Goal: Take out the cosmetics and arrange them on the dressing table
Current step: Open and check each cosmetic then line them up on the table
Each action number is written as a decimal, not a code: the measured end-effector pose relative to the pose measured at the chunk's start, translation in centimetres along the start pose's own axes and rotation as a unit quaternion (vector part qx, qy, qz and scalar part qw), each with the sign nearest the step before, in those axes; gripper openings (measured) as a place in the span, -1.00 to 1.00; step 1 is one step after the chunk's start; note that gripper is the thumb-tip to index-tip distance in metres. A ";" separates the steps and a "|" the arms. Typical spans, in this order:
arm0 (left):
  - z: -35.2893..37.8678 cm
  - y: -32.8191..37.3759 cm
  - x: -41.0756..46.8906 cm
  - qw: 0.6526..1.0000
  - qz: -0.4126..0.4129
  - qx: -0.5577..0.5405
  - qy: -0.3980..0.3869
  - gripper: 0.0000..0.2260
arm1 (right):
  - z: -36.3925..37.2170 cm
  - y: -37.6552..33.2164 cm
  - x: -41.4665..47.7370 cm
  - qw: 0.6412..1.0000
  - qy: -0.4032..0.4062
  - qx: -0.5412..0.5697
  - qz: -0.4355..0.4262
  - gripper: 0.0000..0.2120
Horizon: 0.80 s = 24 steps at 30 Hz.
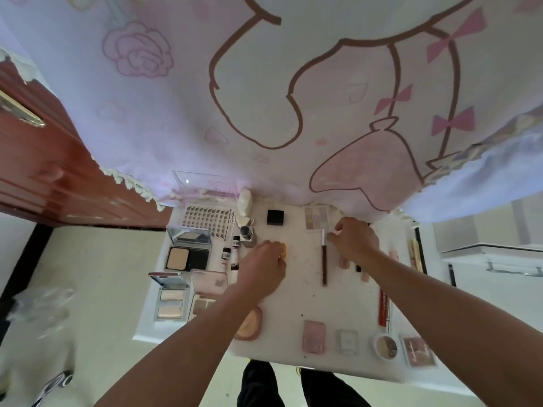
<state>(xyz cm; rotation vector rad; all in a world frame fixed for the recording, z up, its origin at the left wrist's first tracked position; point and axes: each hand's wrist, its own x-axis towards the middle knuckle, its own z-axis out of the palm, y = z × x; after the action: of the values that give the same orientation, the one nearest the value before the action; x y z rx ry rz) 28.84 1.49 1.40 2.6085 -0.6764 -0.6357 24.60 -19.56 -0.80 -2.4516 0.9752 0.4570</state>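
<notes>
Cosmetics lie spread over the white dressing table (346,301). My left hand (260,268) is curled over a small orange object (283,248) near the table's middle and grips it. My right hand (354,240) hovers with loosely bent fingers just right of a long brown brush (324,264); its fingertips are beside the brush's silver end and below a pastel eyeshadow palette (317,217). I see nothing held in it. A black square box (275,217) sits at the back between my hands.
Left side: lash tray (208,220), open powder compacts (189,251), small bottles (226,255), dark jar (246,232). Front edge: round peach compact (249,324), pink compact (314,336), round pot (385,346). A red tube (383,309) lies right. A pink cloth (264,98) hangs behind.
</notes>
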 end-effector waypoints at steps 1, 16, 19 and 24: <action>0.2 0.2 0.0 1.000 -0.003 -0.006 0.001 -0.77 | 0.4 -0.2 0.2 0.999 -0.009 -0.029 -0.012 -0.71; 1.9 0.7 -1.8 0.995 -0.065 -0.080 -0.004 -0.75 | 1.2 -0.2 -0.2 0.963 -0.105 0.245 0.026 -0.87; 1.1 1.4 -1.8 0.985 -0.086 -0.151 0.006 -0.78 | -1.6 -0.2 -2.2 0.904 -0.155 0.395 0.045 -0.86; -0.8 3.2 -2.1 0.934 -0.107 -0.335 -0.069 -0.79 | -5.8 0.2 -4.6 0.857 -0.180 0.481 0.036 -0.82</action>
<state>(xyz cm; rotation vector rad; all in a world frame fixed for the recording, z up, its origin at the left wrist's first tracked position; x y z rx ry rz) 26.48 0.15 4.22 2.0146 -0.1552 -0.9291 22.00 -20.19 6.09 -1.3689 0.8394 0.3163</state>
